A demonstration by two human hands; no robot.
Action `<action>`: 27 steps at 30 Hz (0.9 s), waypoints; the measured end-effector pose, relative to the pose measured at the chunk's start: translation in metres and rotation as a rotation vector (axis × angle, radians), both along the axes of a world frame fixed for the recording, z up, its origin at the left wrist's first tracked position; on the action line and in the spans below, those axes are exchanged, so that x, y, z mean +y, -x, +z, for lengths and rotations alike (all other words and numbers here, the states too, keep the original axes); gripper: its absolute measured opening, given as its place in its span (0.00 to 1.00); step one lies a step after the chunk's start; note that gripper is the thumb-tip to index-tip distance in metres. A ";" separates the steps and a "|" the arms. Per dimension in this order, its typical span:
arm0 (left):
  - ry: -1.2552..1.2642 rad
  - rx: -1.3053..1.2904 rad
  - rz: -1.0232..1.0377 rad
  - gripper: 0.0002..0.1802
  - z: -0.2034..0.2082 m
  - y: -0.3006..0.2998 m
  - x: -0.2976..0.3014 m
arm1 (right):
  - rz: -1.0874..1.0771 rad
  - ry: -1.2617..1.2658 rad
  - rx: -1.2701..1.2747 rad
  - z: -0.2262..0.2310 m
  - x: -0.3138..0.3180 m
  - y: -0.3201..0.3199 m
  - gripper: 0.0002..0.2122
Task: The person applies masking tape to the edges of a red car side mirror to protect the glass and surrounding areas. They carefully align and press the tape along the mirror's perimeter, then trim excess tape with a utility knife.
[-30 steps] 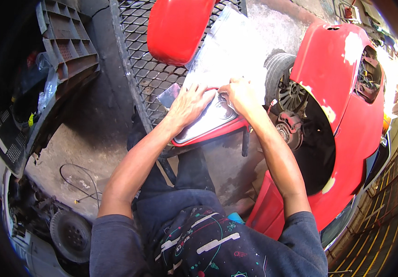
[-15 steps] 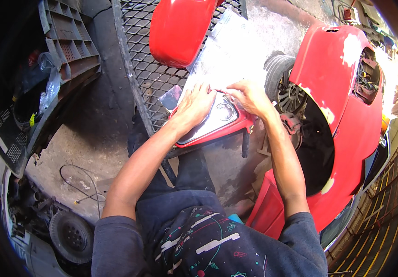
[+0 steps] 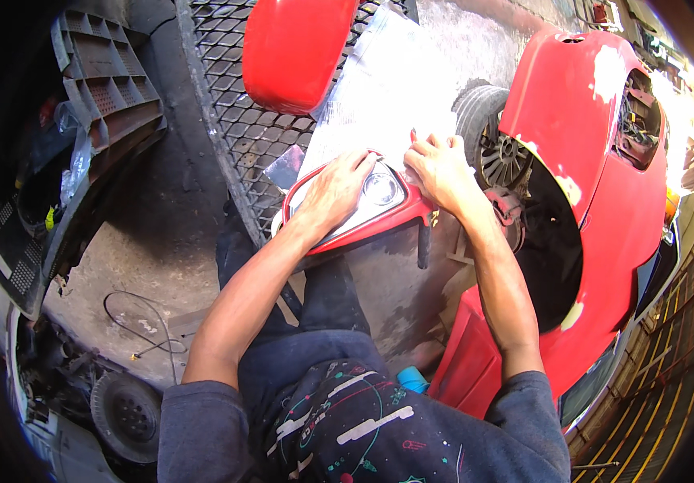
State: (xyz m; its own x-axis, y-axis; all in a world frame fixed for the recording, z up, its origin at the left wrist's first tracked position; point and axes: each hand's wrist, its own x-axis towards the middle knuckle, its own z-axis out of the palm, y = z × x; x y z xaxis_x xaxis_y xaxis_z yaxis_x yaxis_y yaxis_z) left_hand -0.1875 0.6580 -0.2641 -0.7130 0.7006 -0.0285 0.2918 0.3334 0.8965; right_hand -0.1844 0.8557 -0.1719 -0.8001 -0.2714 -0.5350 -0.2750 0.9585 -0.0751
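On the mesh table (image 3: 260,133) lies a red-rimmed lamp (image 3: 381,189), probably light, slick, best held by its rim (image 3: 383,231), the left hand (image 3: 335,188) laid unclenched across it, the right hand (image 3: 439,171) curled alongside, its grip impossible to tell.

Small gap between left hand (image 3: 337,189) and right hand (image 3: 442,171), right over the headlight (image 3: 380,191). Way roomier straight ahead above the pale sheet (image 3: 371,88). Kinda walled off up-left by a red panel (image 3: 294,52) on the mesh bench (image 3: 208,113), plus tire (image 3: 474,114) and red car body (image 3: 560,121) to the right. Open air left of the bench too.
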 end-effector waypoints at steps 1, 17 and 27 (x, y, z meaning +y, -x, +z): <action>0.016 -0.021 -0.007 0.21 0.001 0.000 0.000 | 0.005 -0.007 0.012 0.001 0.001 -0.001 0.06; 0.000 -0.115 0.000 0.24 -0.008 0.000 -0.002 | -0.081 0.067 0.235 -0.001 -0.015 -0.020 0.07; -0.029 -0.184 0.115 0.15 -0.006 0.006 0.008 | -0.477 0.111 0.167 -0.003 -0.041 -0.023 0.07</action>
State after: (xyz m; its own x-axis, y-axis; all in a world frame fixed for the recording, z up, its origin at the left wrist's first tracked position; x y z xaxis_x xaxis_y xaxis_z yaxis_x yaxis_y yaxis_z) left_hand -0.1937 0.6665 -0.2700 -0.7730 0.6172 -0.1465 0.0841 0.3286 0.9407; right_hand -0.1612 0.8148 -0.1748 -0.9208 0.0959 -0.3781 0.1733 0.9690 -0.1763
